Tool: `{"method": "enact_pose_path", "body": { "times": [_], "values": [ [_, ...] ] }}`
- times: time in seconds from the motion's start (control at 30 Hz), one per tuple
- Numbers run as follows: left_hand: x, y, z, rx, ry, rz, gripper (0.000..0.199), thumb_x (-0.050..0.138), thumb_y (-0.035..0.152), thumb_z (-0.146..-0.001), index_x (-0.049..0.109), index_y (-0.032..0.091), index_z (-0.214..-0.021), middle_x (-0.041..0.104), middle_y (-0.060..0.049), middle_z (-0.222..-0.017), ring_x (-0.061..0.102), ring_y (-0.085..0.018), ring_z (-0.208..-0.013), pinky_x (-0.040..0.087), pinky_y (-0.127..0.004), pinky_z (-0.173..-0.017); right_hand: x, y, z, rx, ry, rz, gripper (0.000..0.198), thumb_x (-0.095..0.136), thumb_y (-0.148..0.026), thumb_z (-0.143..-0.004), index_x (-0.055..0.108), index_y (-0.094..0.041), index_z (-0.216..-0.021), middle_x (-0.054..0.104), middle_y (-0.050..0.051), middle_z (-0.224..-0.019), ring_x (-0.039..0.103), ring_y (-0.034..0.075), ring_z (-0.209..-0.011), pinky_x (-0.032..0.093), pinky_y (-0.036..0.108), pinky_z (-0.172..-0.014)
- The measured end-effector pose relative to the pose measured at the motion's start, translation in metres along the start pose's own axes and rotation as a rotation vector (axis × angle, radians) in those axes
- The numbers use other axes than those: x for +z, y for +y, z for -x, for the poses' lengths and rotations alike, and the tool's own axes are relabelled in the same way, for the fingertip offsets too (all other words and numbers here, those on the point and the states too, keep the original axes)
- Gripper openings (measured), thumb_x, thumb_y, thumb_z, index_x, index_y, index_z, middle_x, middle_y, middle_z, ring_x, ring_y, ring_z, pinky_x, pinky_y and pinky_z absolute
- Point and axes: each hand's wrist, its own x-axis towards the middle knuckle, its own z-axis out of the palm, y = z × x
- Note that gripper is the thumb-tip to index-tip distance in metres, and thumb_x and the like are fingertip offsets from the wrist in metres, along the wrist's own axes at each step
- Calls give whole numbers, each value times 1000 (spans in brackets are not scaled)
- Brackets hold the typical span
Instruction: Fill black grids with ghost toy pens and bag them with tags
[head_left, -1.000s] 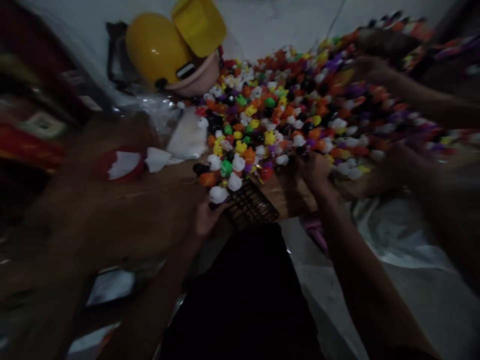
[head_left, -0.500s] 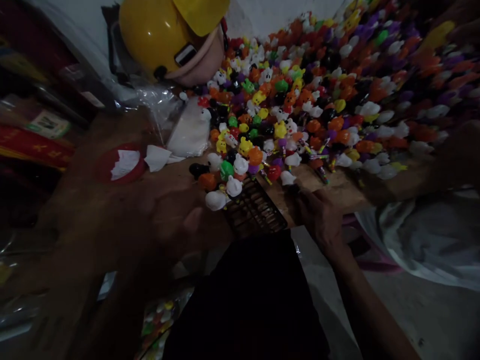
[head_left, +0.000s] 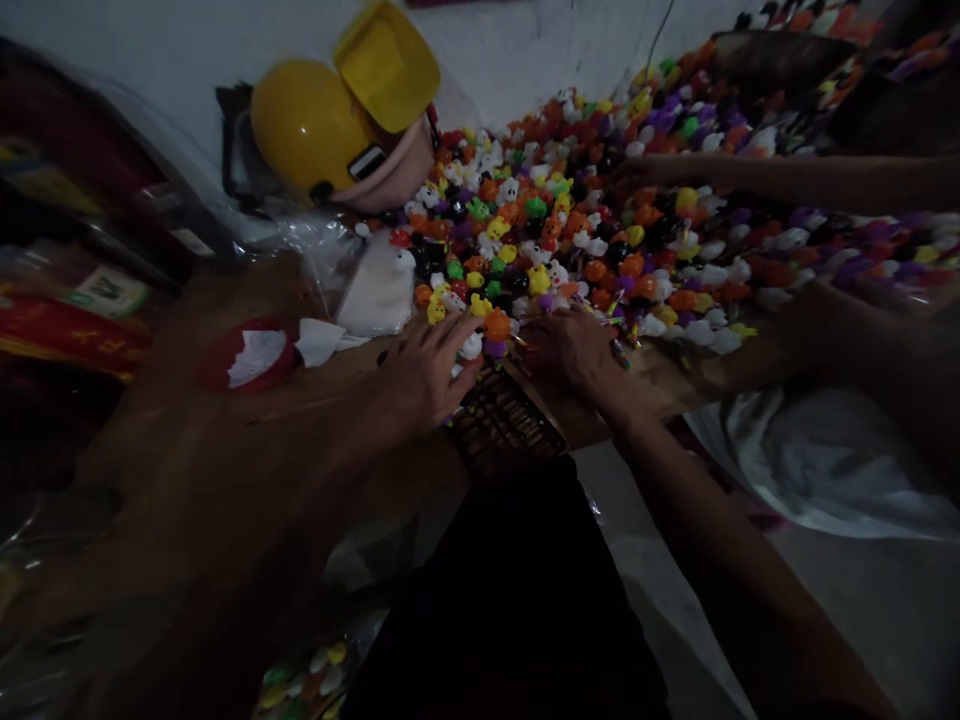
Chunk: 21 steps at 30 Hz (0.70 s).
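Okay: hands-on at near edge of toys (head_left: 592,240)

Left hand (head_left: 429,375) spread open over near-left ones; right hand (head_left: 577,348) bent onto ones further right, can't tell if gripping. Between both, at desk's (head_left: 176,435) near edge, black slatted tray (head_left: 510,415), probably for short reach.

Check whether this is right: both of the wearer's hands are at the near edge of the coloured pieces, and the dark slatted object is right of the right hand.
Wrong on one point: the head view shows the dark slatted object left of the right hand, not right of it. Both that hand and the left hand are indeed at the near edge of the coloured pieces.
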Motion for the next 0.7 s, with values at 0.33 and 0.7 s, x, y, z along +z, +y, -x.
{"method": "enact_pose_path", "body": {
  "times": [0.33, 0.7],
  "values": [
    [2, -4, 10, -133, -16, -119, 70, 55, 43, -101, 33, 26, -165, 36, -14, -170, 38, -40, -155, 36, -64, -123, 44, -10, -36, -59, -11, 8, 31, 43, -12, -97, 72, -12, -108, 71, 20, -107, 58, 32, -108, 35, 52, -110],
    [-15, -7, -1, -42, 193, 68, 68, 29, 58, -109, 29, 20, -166, 29, -14, -173, 26, -34, -162, 22, -56, -131, 17, 6, -47, 53, -46, -4, 30, 50, -31, -100, 75, -14, -97, 71, 19, -106, 57, 35, -107, 34, 53, -103]
  ]
}}
